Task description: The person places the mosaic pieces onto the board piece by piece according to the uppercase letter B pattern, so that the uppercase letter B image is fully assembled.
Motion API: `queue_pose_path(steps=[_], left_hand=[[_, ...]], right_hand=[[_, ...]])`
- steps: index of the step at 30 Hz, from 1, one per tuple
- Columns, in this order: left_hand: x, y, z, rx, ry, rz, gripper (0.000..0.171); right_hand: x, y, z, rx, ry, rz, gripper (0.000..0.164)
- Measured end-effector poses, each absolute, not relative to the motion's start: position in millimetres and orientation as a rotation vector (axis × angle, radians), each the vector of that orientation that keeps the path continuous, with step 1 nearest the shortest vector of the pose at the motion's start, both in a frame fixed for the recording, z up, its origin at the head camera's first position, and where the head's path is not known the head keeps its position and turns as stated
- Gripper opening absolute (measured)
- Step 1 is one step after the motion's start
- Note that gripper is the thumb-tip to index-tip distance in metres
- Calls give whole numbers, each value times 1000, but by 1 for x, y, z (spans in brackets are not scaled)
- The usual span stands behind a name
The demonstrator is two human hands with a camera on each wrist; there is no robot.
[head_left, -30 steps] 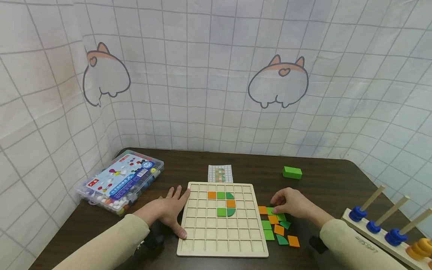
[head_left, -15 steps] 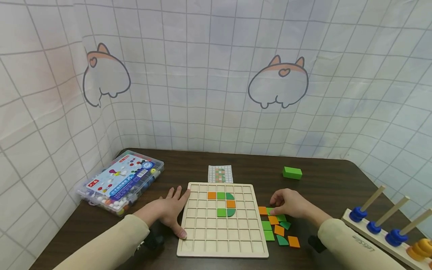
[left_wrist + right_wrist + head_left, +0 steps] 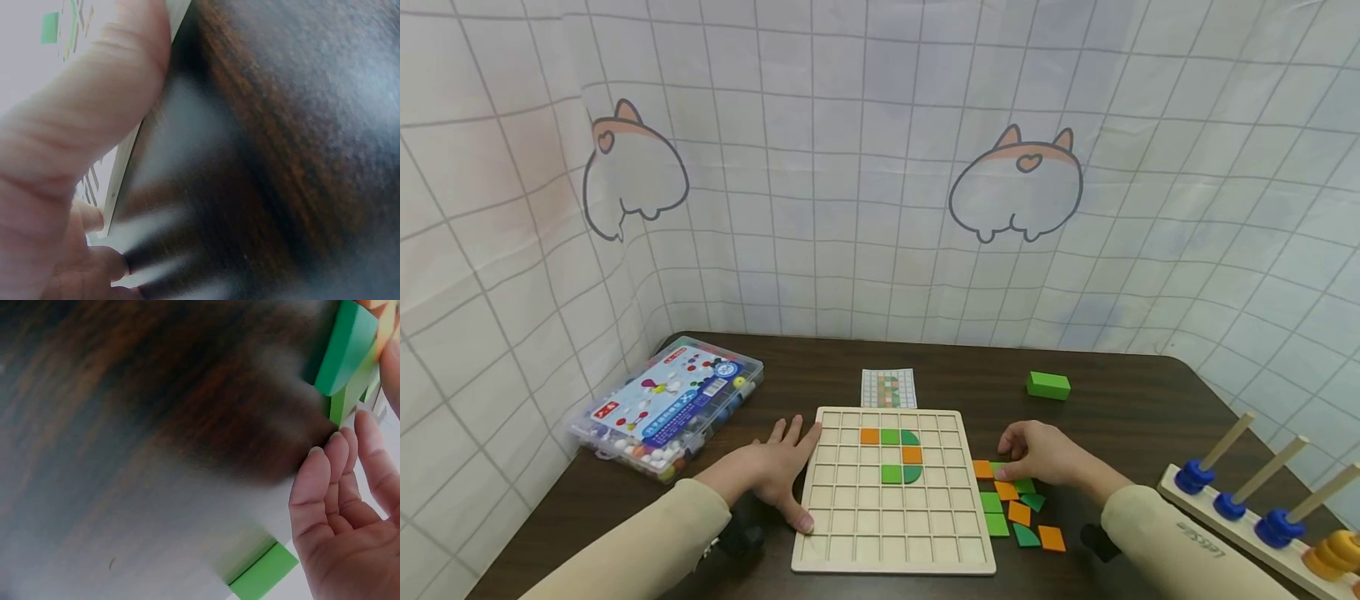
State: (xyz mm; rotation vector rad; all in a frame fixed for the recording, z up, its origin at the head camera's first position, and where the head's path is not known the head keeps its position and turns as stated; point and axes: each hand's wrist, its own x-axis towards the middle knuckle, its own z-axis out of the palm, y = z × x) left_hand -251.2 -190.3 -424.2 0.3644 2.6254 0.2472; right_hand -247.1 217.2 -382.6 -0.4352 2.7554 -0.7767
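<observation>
My left hand (image 3: 777, 473) rests spread on the left side of a pale wooden grid board (image 3: 857, 523), its thumb on the rim. Orange square tiles (image 3: 912, 455), green square tiles (image 3: 891, 474) and dark green quarter-round tiles (image 3: 913, 475) sit in several of its cells. Right of the board, my right hand (image 3: 1043, 454) reaches over loose tiles, thumb and index finger at opposite edges of a light green square tile (image 3: 995, 467), partly hidden by the thumb. In the right wrist view a dark green tile (image 3: 347, 347) stands near the curled fingertips.
A patterned card (image 3: 887, 388) lies behind the board. A green block (image 3: 1048, 385) sits at the back right. At left stands a clear box of coloured beads (image 3: 666, 407); at right, a wooden peg stand with rings (image 3: 1232, 521). Loose orange tiles (image 3: 1052, 538) lie near the front.
My right hand has shifted slightly left, its thumb sliding left over the light green tile. My left hand keeps its place on the board.
</observation>
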Motion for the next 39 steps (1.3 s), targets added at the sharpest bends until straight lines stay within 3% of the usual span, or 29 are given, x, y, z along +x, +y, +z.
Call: queue_pose_path(steps=[7, 19, 27, 39], left_hand=[[-246, -188, -418, 350, 2613, 249, 151], [-253, -192, -426, 365, 2624, 244, 159], [-250, -190, -424, 358, 2617, 227, 154], [-257, -192, -432, 366, 2625, 235, 163]], right_hand=[[-248, 213, -386, -381, 2811, -754, 22], [-249, 213, -382, -440, 2798, -729, 23], [-252, 207, -386, -383, 2867, -692, 18], [-248, 163, -372, -379, 2833, -907, 21]])
